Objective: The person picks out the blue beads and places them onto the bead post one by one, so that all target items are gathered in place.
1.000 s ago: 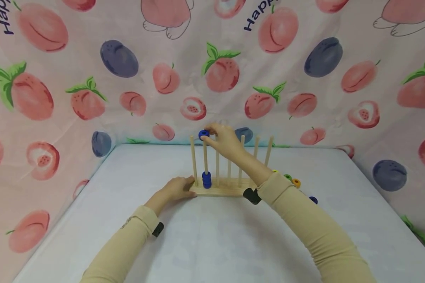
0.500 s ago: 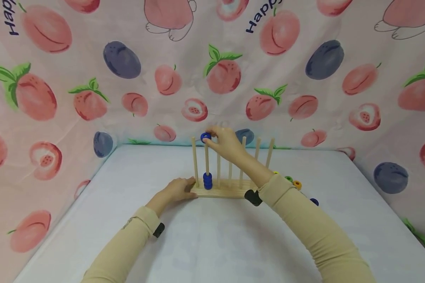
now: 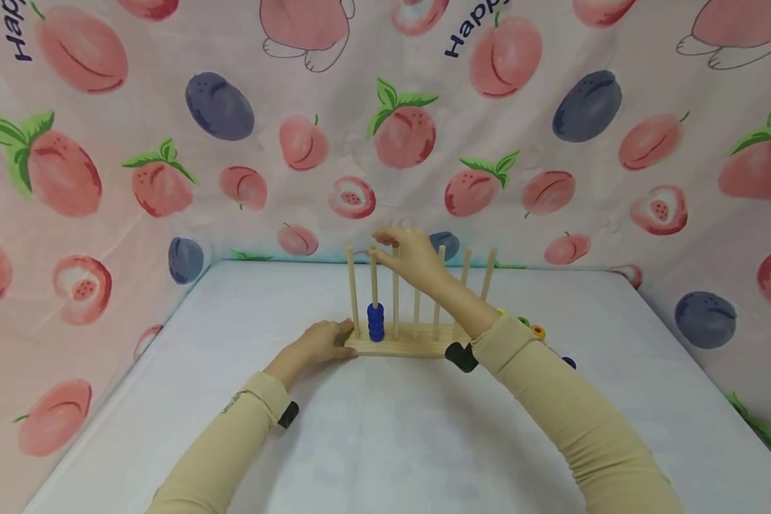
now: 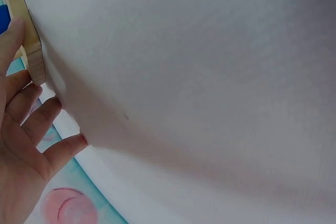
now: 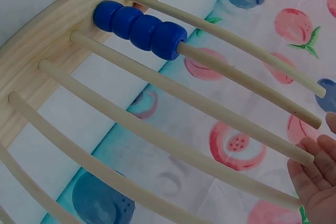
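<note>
A wooden peg rack has several upright pegs on a long base (image 3: 398, 348). Several blue beads (image 5: 139, 29) are stacked at the bottom of the second peg from the left (image 3: 375, 282); the other pegs that show carry none. My left hand (image 3: 321, 344) holds the left end of the base, its thumb along the front side and fingertips at the end, as the left wrist view shows. At the top of the second peg, my right hand (image 3: 411, 257) has thumb and fingers apart with nothing between them. In the right wrist view its fingers (image 5: 310, 169) are beside the peg tips.
On the white table, right of the rack and partly behind the right forearm, lie an orange bead (image 3: 537, 331), a green bead (image 3: 523, 322), a yellow bead (image 3: 501, 311) and a blue bead (image 3: 569, 363). A fruit-print cloth (image 3: 360, 143) hangs behind.
My right hand has let go of a blue bead at the peg's top; it has dropped onto the stack, now one bead taller. The left hand has stayed at the base.
</note>
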### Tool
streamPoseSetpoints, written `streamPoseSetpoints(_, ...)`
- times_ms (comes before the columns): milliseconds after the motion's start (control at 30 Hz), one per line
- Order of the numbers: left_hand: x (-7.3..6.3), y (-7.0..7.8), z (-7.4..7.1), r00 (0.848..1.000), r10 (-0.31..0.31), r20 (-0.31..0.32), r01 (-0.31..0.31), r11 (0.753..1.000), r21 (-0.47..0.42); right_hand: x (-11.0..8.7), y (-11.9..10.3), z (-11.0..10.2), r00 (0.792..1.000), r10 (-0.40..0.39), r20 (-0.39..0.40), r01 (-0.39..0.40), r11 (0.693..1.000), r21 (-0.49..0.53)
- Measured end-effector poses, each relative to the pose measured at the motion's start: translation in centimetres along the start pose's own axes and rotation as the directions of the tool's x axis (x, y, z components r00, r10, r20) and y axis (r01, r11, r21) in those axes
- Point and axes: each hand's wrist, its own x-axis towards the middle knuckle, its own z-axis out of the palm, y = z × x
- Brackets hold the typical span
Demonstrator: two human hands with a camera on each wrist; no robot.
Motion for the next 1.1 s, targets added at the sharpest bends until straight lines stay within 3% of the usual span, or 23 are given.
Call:
streamPoseSetpoints(467, 0.1, 0.2, -0.2, 1.0, -0.023, 0.0, 0.023, 1.0, 0.002, -0.8, 0.3, -0.6, 0.998, -0.021, -0.052, 0.024, 0.997, 0.069)
streamPoseSetpoints(767, 0.0, 0.3, -0.3, 1.0, -0.015, -0.002, 0.015, 1.0, -0.007, -1.7, 0.7, -1.4, 0.993, -0.04, -0.112, 0.05, 0.996, 0.081)
streamPoseSetpoints(1100, -0.1, 0.1, 0.0, 1.0, 0.02, -0.005, -0.02, 1.0, -0.006, -3.7, 1.0, -2.1, 0.989, -0.02, -0.143, 0.048, 0.981, 0.19)
